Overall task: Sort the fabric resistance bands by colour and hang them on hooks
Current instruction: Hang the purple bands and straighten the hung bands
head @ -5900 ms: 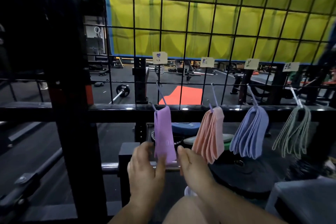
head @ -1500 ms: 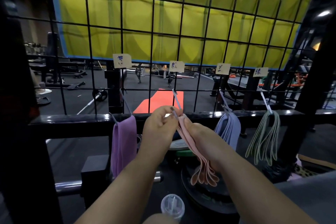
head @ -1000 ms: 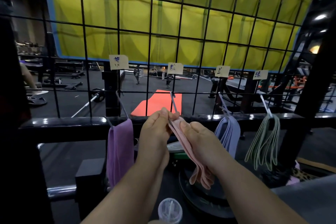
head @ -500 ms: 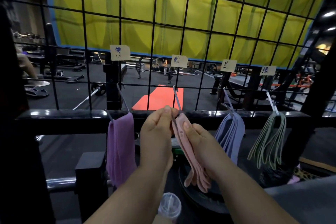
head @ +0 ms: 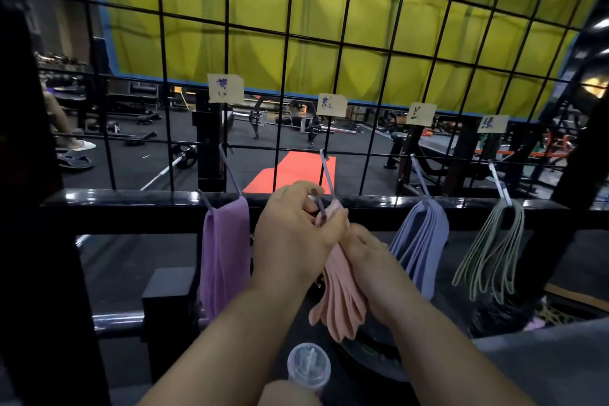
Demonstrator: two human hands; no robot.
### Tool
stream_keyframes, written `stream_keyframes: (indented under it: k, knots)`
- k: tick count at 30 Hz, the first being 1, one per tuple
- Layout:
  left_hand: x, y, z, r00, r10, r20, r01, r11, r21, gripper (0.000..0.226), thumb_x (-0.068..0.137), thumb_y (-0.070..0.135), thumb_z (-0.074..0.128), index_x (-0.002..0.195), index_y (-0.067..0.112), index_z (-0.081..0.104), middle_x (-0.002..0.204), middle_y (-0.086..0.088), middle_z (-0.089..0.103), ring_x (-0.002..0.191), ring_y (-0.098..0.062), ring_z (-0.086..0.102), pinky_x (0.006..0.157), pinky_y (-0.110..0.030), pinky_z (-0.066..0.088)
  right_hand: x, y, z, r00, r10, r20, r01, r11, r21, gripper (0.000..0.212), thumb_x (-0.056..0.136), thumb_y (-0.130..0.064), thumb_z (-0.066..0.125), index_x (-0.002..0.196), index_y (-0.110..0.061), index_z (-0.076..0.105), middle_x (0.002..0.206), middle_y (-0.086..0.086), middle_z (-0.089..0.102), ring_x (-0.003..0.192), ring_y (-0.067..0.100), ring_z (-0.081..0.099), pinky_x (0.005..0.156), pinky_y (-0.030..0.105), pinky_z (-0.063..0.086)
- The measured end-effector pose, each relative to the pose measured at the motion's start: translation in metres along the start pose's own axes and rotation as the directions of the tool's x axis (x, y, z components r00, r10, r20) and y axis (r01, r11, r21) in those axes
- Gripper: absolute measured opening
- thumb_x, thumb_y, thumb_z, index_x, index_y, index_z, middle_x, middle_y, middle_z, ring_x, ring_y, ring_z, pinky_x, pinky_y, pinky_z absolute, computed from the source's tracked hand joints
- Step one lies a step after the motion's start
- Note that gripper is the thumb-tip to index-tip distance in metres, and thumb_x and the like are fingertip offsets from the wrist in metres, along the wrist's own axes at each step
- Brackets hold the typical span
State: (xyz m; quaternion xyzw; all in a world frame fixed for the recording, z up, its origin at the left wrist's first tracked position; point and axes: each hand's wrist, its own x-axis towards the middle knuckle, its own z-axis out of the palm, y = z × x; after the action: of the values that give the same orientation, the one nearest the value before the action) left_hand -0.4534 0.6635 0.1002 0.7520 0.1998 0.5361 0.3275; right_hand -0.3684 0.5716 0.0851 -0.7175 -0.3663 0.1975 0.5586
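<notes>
Four bundles of fabric bands hang on metal hooks from a black wire grid (head: 339, 49). Purple bands (head: 224, 254) hang at the left, pink bands (head: 342, 300) in the middle, blue bands (head: 421, 241) to their right and green bands (head: 491, 250) at the far right. My left hand (head: 293, 234) pinches the top of the pink bundle at the tip of its hook (head: 324, 175). My right hand (head: 369, 257) grips the pink bands just below. A paper label (head: 331, 105) is stuck to the grid above each hook.
A thick black rail (head: 131, 211) runs across below the grid. A clear plastic cup lid (head: 308, 366) sits below my arms, and dark weight plates (head: 379, 359) lie under the pink bands. A black post (head: 29, 208) stands at the left.
My hands moved from the purple bands at the left to the pink bundle. Over the last second both hands have stayed at the top of the pink bands by the hook.
</notes>
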Motion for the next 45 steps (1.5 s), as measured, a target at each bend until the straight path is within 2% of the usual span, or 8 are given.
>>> stream_keyframes:
  k: [5,10,19,24,27,33,38,45]
  knots:
    - [0.003,0.002,-0.001,0.993,-0.046,0.107,0.047,0.999,-0.007,0.032,0.084,0.037,0.063,0.114,0.026,0.061,0.068,0.009,0.061,0.071,-0.009,0.059,0.072,-0.04,0.053,-0.001,0.001,0.003,0.999,-0.028,-0.035,0.027,0.999,-0.031,0.057,0.082,-0.073,0.04,0.1,-0.025,0.065,0.096,0.0,0.071,0.093,0.017,0.068,0.089,0.041,0.053]
    - [0.0,0.003,0.001,0.997,-0.053,0.064,0.058,0.995,-0.08,0.03,0.087,0.022,0.066,0.114,0.027,0.054,0.055,0.007,0.045,0.053,-0.007,0.046,0.055,-0.031,0.044,-0.001,0.001,-0.001,0.999,-0.046,-0.015,0.045,0.997,-0.07,0.05,0.092,-0.065,0.035,0.109,-0.029,0.064,0.102,-0.008,0.07,0.094,0.003,0.065,0.068,0.015,0.043]
    - [-0.003,-0.003,0.006,0.995,-0.092,0.038,0.099,0.968,-0.233,0.024,0.086,0.018,0.07,0.09,0.033,0.051,0.051,0.009,0.042,0.047,-0.003,0.041,0.047,-0.016,0.037,-0.001,0.003,-0.002,0.999,-0.036,-0.02,0.035,0.997,-0.063,0.033,0.096,-0.058,0.034,0.101,-0.038,0.059,0.097,-0.014,0.067,0.087,-0.005,0.062,0.062,0.01,0.042]
    - [-0.016,0.0,0.011,0.996,-0.092,-0.004,0.086,0.952,-0.292,0.019,0.09,0.025,0.067,0.094,0.029,0.049,0.063,0.009,0.049,0.058,0.002,0.051,0.055,-0.01,0.041,0.002,0.006,0.003,0.999,-0.038,-0.006,0.038,0.998,-0.04,0.041,0.097,-0.058,0.036,0.11,-0.029,0.062,0.103,-0.009,0.07,0.095,-0.001,0.063,0.075,0.015,0.047]
    - [-0.024,-0.003,0.017,0.996,-0.073,-0.042,0.057,0.952,-0.299,0.011,0.092,0.041,0.056,0.089,0.035,0.046,0.076,0.008,0.055,0.07,0.002,0.054,0.062,-0.008,0.041,0.003,0.01,0.005,0.999,-0.04,0.013,0.04,0.999,-0.019,0.049,0.093,-0.065,0.037,0.117,-0.03,0.062,0.11,-0.007,0.07,0.103,0.005,0.065,0.095,0.034,0.052]
    - [-0.033,-0.012,0.027,0.996,-0.068,-0.054,0.048,0.952,-0.304,0.012,0.1,0.041,0.038,0.094,0.038,0.048,0.086,0.012,0.06,0.081,0.004,0.058,0.067,-0.007,0.041,-0.001,0.014,0.001,0.994,-0.055,0.094,0.054,0.998,0.009,0.04,0.097,-0.058,0.035,0.118,-0.032,0.059,0.108,-0.008,0.071,0.096,-0.001,0.067,0.083,0.02,0.052]
    - [-0.041,-0.023,0.032,0.999,-0.015,-0.045,0.003,0.968,-0.252,0.023,0.09,0.057,0.031,0.1,0.046,0.049,0.094,0.026,0.061,0.085,0.005,0.059,0.068,-0.006,0.04,0.004,0.028,0.001,0.997,-0.02,0.07,0.02,1.0,-0.006,0.055,0.091,-0.072,0.031,0.12,-0.034,0.061,0.104,-0.005,0.072,0.097,0.01,0.068,0.089,0.034,0.053]
    - [-0.057,-0.046,0.037,0.999,0.019,-0.025,-0.023,0.989,-0.146,0.054,0.087,0.074,0.021,0.12,0.041,0.047,0.104,0.026,0.057,0.098,0.004,0.056,0.079,-0.016,0.042,-0.002,0.039,0.0,0.993,0.04,0.109,-0.04,0.999,-0.002,0.031,0.106,-0.041,0.027,0.108,-0.042,0.058,0.1,-0.023,0.065,0.089,-0.02,0.059,0.072,0.002,0.044]
